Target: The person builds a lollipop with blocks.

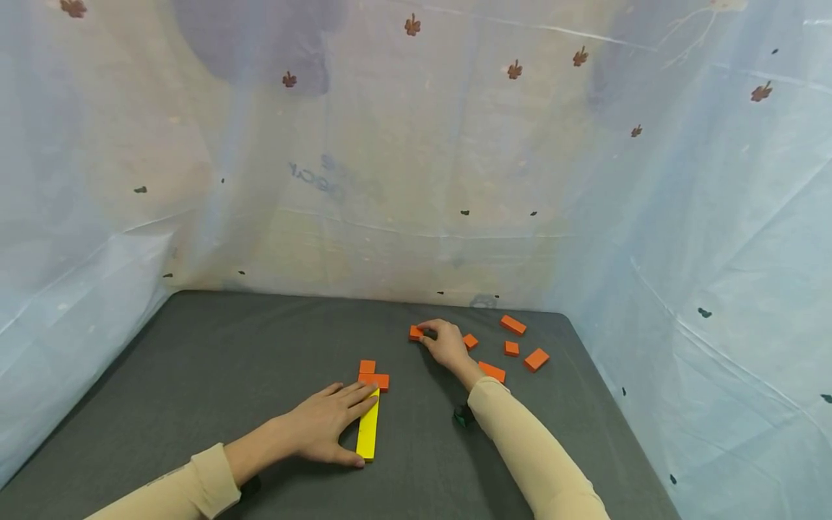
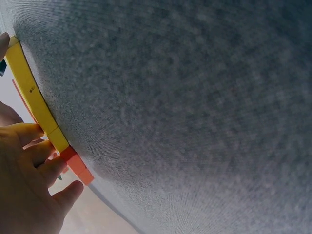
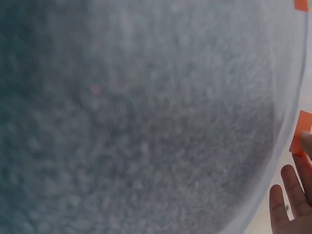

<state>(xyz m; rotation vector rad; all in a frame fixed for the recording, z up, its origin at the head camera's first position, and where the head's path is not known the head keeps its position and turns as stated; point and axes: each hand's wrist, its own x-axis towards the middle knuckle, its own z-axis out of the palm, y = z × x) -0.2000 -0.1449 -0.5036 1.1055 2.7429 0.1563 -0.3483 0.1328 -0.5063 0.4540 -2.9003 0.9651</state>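
My left hand (image 1: 325,426) is spread low over a long yellow strip (image 1: 367,430), thumb by its near end and fingers towards its far end. In the left wrist view a seam crosses the yellow strip (image 2: 31,87). At its far end lies an orange block (image 1: 382,382), partly covered by my fingertips, with a smaller orange block (image 1: 367,366) touching it beyond. Farther right, my right hand (image 1: 448,347) pinches an orange block (image 1: 414,333) between thumb and fingers. That orange block (image 3: 300,131) also shows at the edge of the right wrist view.
Loose orange blocks lie around my right hand and forearm: one (image 1: 470,341) beside the hand, one (image 1: 492,372) by the wrist, and others (image 1: 513,325), (image 1: 511,349), (image 1: 536,360) farther right. A patterned plastic sheet (image 1: 390,180) stands behind the dark table (image 1: 260,347).
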